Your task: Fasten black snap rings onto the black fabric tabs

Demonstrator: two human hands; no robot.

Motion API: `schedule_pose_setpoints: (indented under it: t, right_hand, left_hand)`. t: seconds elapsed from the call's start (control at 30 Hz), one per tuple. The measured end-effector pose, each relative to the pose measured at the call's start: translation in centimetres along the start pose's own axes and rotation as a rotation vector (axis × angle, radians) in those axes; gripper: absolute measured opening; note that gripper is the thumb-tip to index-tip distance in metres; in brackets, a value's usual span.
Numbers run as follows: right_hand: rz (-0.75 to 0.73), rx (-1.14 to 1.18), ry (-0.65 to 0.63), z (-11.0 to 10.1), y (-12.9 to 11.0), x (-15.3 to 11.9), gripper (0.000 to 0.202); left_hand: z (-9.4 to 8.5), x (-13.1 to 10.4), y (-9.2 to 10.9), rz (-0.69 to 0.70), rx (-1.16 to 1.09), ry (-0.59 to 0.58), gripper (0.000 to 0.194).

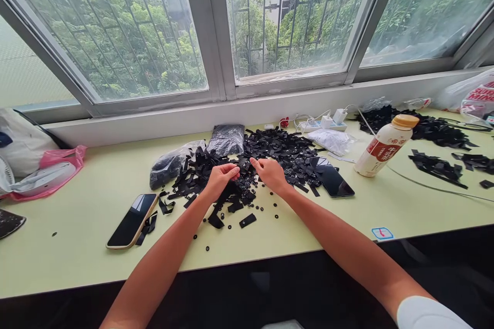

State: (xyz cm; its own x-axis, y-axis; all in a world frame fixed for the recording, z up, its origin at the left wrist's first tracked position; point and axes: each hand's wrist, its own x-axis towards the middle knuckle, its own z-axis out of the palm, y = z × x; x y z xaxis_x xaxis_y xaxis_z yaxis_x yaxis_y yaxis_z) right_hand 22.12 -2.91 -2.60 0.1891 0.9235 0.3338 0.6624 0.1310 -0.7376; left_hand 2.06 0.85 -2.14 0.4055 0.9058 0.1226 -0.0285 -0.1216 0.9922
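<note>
My left hand (221, 179) is over the near edge of a pile of black fabric strips (274, 144), its thumb and fingertips pinched together. Whatever lies in that pinch is too small to make out. Just to the right, my right hand (270, 174) is curled with the thumb toward the left hand; its fingertips are hidden behind it. Between and below the hands lie several small round black pieces (247, 196), like washers or snap parts. A single black strip with a pale mark (247, 220) lies nearer the table edge.
Left of the pile are a phone (131, 221) and a clear bag of black pieces (168, 167); another filled bag (227, 139) lies behind. A second phone (336, 179), a bottle (384, 149), a power strip (322, 126) and a cable (428, 185) are to the right.
</note>
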Motion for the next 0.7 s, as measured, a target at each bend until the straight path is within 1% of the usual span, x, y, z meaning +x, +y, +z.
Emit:
schedule_pose_setpoints:
  t: [0.07, 0.13, 0.2, 0.27, 0.37, 0.43, 0.53, 0.57, 0.63, 0.7]
  right_hand:
    - [-0.034, -0.036, 0.068, -0.6, 0.1, 0.2, 0.057]
    - [-0.143, 0.019, 0.08, -0.7, -0.3, 0.1, 0.053]
    - [-0.244, 0.087, 0.024, -0.5, -0.8, -0.1, 0.044]
    - [-0.28, 0.16, -0.077, 0.0, -1.1, -0.4, 0.034]
    - [-0.259, 0.274, -0.227, 0.7, -1.0, -0.5, 0.035]
    - [-0.229, 0.339, -0.295, 0.9, -0.5, -0.3, 0.033]
    - [-0.163, 0.398, -0.299, 0.6, 0.0, 0.1, 0.031]
    - [-0.136, 0.399, -0.282, 0.5, 0.1, 0.2, 0.033]
    - [-0.091, 0.38, -0.265, 0.2, 0.2, 0.3, 0.039]
    - [-0.087, 0.354, -0.285, 0.0, 0.1, 0.3, 0.044]
  left_hand:
    - [0.0, 0.1, 0.1, 0.005, 0.045, 0.059, 0.034]
    - [0.1, 0.1, 0.2, 0.006, 0.069, 0.088, 0.037]
    - [0.1, 0.0, 0.3, 0.01, 0.072, 0.09, 0.039]
    - [0.2, 0.0, 0.4, 0.02, 0.062, 0.074, 0.041]
    - [0.3, 0.0, 0.5, 0.025, 0.035, 0.039, 0.045]
    - [0.2, 0.1, 0.4, 0.021, 0.012, 0.024, 0.046]
    - [0.0, 0.3, 0.1, 0.023, 0.027, 0.038, 0.047]
    - [-0.1, 0.4, 0.0, 0.026, 0.069, 0.062, 0.048]
    - [-0.2, 0.3, -0.1, 0.074, 0.228, 0.171, 0.047]
    - [-0.3, 0.0, 0.1, 0.206, 0.437, 0.281, 0.041]
